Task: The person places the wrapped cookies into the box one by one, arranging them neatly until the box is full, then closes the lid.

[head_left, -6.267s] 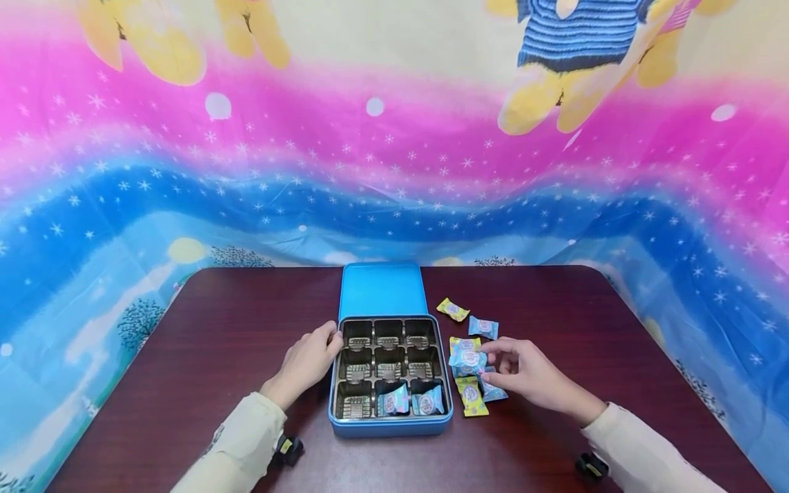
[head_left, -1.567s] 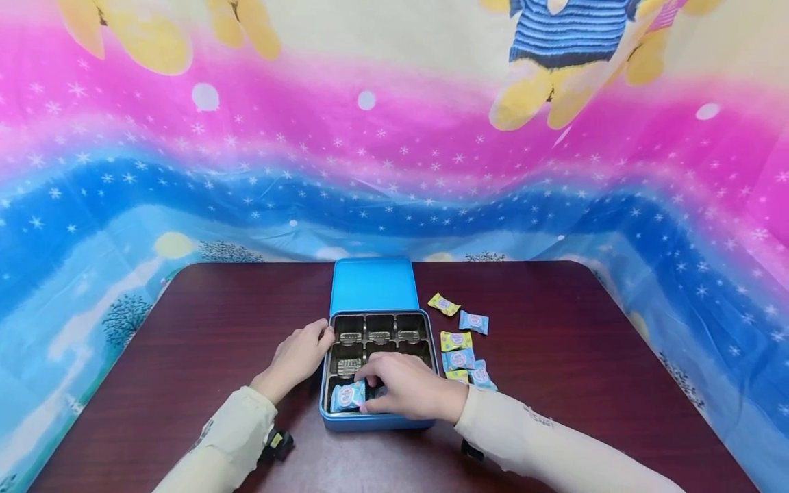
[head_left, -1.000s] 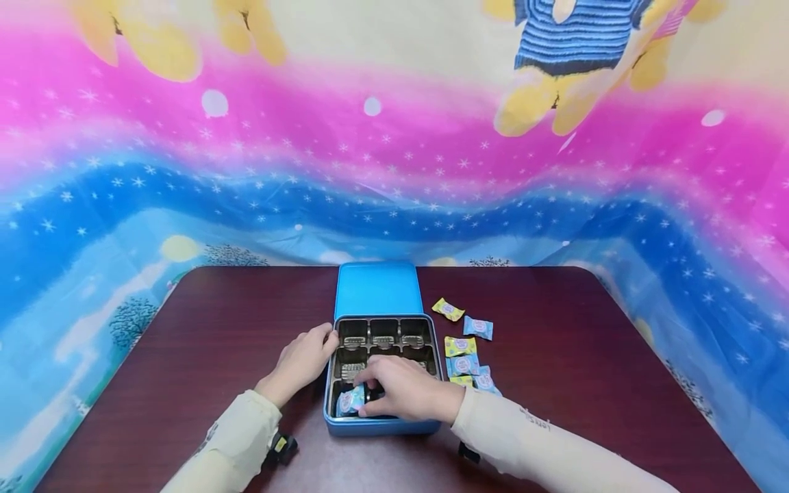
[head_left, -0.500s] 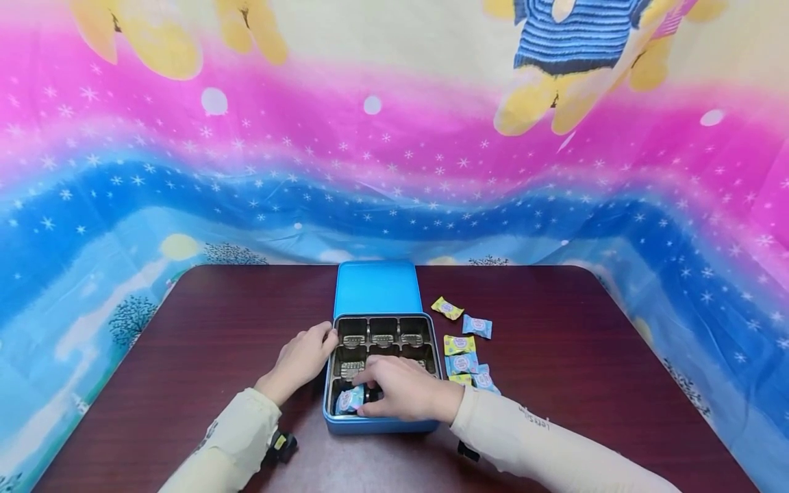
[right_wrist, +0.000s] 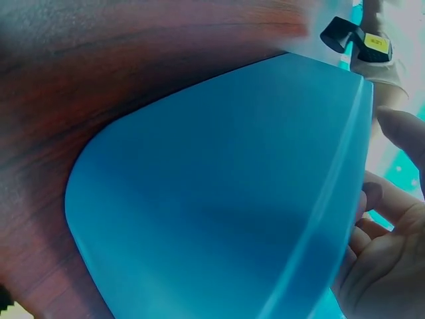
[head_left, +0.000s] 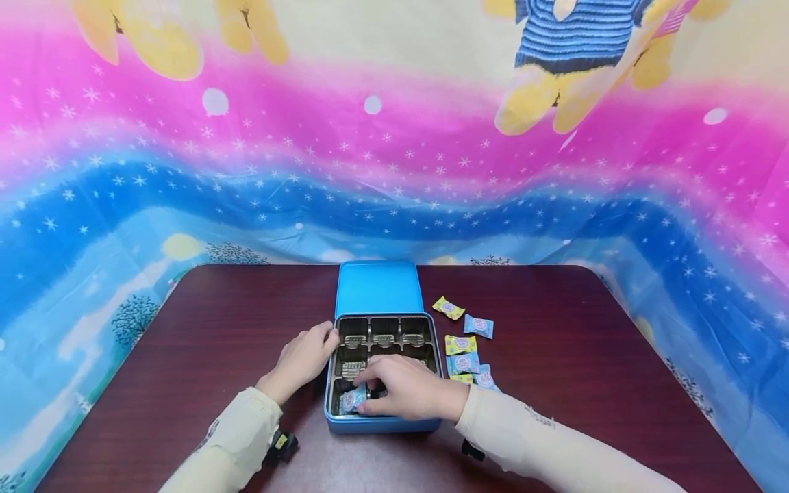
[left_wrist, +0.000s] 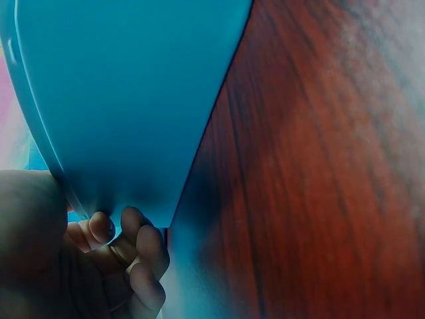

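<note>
A blue tin box (head_left: pixel 382 426) stands on the table with its lid (head_left: pixel 379 287) folded back and a dark tray of compartments inside. My left hand (head_left: pixel 300 359) holds the tin's left rim; the left wrist view shows its fingers (left_wrist: pixel 151 251) curled near the tin's corner. Over the front row, my right hand (head_left: pixel 409 388) pinches a blue wrapped candy (head_left: pixel 353 400) between thumb and index finger. That candy lies in the front-left compartment. Behind the hand, the other front compartments are hidden. The right wrist view shows mostly the tin's side wall, with the right hand (right_wrist: pixel 392 259) at its rim.
Right of the tin, several wrapped candies lie loose on the table (head_left: pixel 555 342): a yellow candy (head_left: pixel 448 308) farthest back, a blue candy (head_left: pixel 479 326) beside it, and a closer cluster with another yellow candy (head_left: pixel 460 344). A patterned cloth (head_left: pixel 394 171) hangs behind the table.
My right hand has come from the loose candies to the tin's front-left compartment, bringing a blue candy. Over the last second that candy has shifted slightly under the fingers. The left hand stays on the rim.
</note>
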Demonstrator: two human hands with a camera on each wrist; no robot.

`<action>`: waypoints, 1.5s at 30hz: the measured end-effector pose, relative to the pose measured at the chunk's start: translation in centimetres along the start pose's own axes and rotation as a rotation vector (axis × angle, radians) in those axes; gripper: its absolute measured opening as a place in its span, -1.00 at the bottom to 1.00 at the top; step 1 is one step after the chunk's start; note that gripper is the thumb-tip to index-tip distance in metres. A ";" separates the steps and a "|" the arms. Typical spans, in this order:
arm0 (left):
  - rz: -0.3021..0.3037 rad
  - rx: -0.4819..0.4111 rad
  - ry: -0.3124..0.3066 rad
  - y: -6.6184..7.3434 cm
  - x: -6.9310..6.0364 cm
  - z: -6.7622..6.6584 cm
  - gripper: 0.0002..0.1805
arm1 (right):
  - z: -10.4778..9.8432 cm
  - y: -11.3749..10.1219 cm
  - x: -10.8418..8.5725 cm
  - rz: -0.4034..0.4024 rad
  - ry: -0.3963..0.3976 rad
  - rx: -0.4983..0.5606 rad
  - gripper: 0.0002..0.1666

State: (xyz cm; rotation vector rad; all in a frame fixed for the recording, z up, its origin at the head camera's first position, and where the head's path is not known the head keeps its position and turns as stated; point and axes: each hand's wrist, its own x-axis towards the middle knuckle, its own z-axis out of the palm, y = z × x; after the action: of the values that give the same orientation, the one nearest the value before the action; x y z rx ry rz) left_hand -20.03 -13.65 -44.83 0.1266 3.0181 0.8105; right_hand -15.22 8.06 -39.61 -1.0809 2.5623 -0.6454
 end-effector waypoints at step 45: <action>0.000 -0.015 -0.003 0.1 -0.2 -0.1 -0.74 | -2.6 3.6 -3.4 0.099 0.154 0.210 -0.63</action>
State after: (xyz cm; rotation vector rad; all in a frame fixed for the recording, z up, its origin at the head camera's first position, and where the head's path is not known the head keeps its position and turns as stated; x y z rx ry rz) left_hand -19.80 -13.64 -44.75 0.1276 3.0093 0.8315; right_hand -16.15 13.51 -38.86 -0.8613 2.5825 -0.9807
